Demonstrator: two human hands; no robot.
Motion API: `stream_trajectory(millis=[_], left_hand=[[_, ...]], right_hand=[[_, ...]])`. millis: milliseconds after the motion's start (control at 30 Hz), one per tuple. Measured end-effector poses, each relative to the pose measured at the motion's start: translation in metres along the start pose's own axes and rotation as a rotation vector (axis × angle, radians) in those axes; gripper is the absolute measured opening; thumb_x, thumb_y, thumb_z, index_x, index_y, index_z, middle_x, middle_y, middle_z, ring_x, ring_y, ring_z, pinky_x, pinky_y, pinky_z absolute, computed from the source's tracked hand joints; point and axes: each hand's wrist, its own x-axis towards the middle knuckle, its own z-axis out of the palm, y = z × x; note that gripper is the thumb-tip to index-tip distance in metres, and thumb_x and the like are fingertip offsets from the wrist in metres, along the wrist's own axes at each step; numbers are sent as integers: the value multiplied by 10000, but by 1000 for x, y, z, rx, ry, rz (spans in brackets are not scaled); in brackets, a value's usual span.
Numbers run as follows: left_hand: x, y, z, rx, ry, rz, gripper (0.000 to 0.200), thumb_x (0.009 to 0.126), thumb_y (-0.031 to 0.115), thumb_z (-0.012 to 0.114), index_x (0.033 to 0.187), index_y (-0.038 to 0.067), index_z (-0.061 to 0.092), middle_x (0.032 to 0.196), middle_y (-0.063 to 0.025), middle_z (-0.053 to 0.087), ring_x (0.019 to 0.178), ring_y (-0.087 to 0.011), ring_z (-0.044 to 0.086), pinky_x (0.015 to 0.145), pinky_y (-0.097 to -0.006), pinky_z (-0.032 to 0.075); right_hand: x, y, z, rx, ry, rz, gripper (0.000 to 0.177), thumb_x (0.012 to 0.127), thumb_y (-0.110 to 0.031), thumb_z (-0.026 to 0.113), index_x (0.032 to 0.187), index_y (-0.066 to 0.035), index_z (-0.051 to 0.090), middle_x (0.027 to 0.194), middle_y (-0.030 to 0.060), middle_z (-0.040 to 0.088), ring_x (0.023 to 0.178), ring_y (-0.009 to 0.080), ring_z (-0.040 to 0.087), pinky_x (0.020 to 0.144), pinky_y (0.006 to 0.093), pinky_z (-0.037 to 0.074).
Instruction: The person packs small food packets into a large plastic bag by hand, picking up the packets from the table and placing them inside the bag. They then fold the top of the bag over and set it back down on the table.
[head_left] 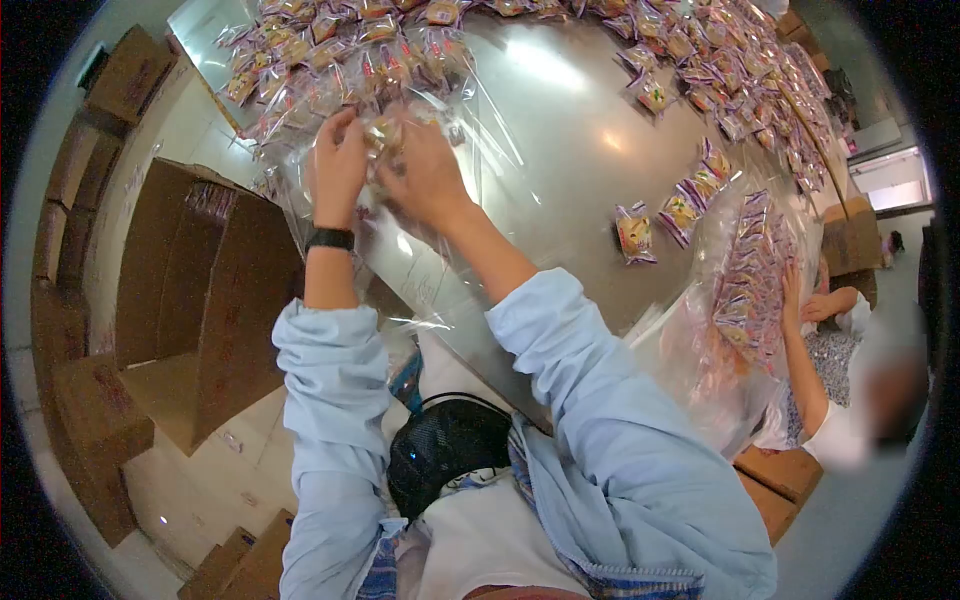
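Note:
My left hand (pixel 341 165), with a dark band at the wrist, has its fingers curled at the edge of a large clear plastic bag (pixel 463 190). Beside it, my right hand (pixel 428 172) is slightly blurred, its fingers closed around a small wrapped snack packet (pixel 381 135) between the two hands. Part of the packet is hidden by the fingers and the shiny film. Just beyond my hands lie many more wrapped snacks (pixel 330 75), some seen through the film.
A metal table (pixel 570 150) carries a big heap of wrapped snacks (pixel 735 70) at the right and a few loose packets (pixel 634 232). A co-worker's hand (pixel 792 300) touches a filled clear bag (pixel 750 270). An open cardboard box (pixel 245 310) stands at my left.

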Motion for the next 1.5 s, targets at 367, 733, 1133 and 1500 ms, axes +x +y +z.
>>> stream_trajectory(millis=[367,733,1133,1500], left_hand=[[40,-18,27,650,109,744,464,897,273,635,1343,147,618,1340,-159,615,1245,-369,554,1111,-477,376],[77,-36,27,1036,281,701,439,853,272,680,1286,217,641,1319,-42,627,1262,-266,530,1067,-507,338],[78,-29,28,810,343,596,430,825,278,739,1236,207,633,1191,2,694,1199,-230,571,1046,-448,333],[79,-23,30,885,376,493,271,896,325,664,1134,196,664,1130,-9,687,1179,-231,561,983,-497,344]], right_hand=[[39,21,13,439,294,255,654,935,-255,612,1457,25,334,1315,299,556,1259,448,523,1089,459,393],[61,34,0,128,128,-256,585,855,-199,692,1387,-50,499,1348,223,572,1272,426,518,1091,487,408],[107,68,15,-51,110,-207,382,845,-243,706,1208,-133,661,1184,149,679,1141,339,617,1070,505,390],[124,69,30,-630,71,-241,440,872,-330,687,1253,-110,663,1249,117,622,1173,348,565,1057,497,400]])
